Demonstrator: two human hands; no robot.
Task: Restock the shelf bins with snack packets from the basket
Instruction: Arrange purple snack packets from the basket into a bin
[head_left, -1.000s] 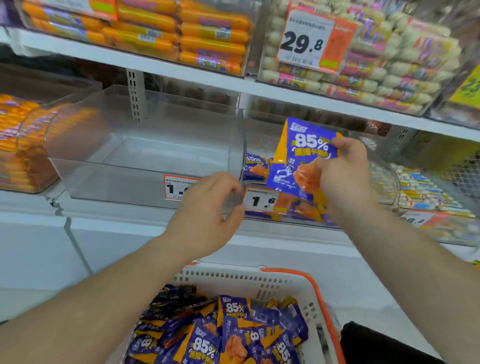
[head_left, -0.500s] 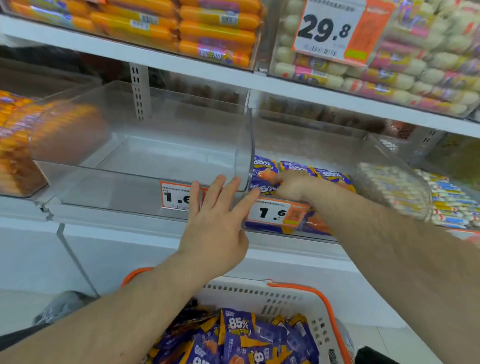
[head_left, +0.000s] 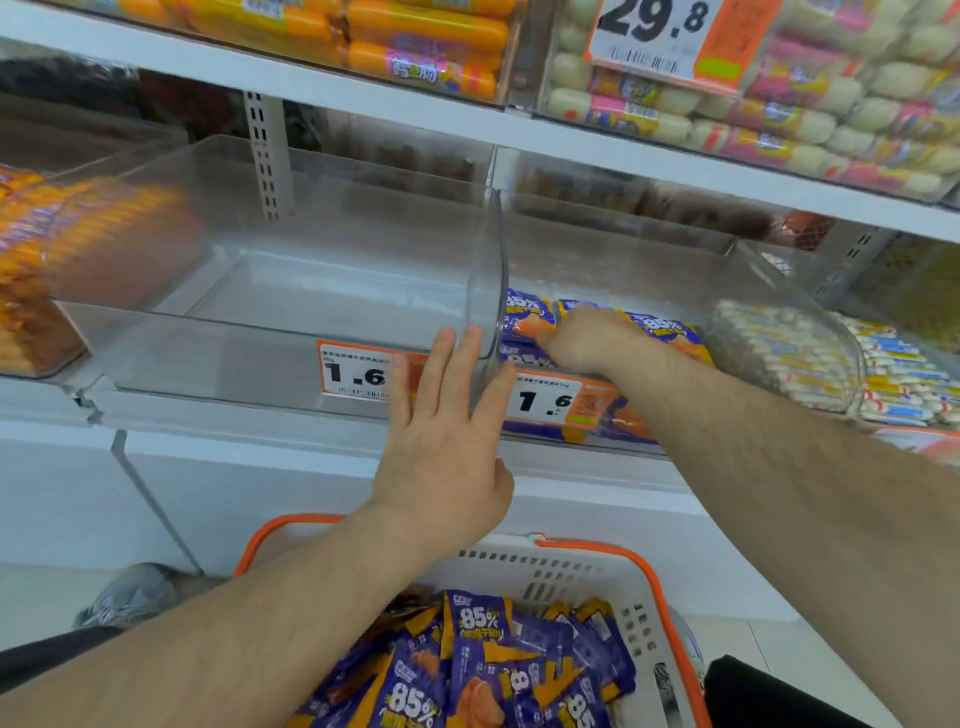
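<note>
Our right hand, which held a packet up a second ago, has gone down into the right bin, fingers curled on the packets there, while our flat, empty left hand steadies the front, so one more is shelved and the basket remains nearly full.

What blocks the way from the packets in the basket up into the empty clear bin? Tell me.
Only the left hand, spread flat against the front wall of the empty clear plastic bin. The bin's top is open, and nothing visible lies between it and the blue-and-orange snack packets in the white orange-rimmed basket.
</note>
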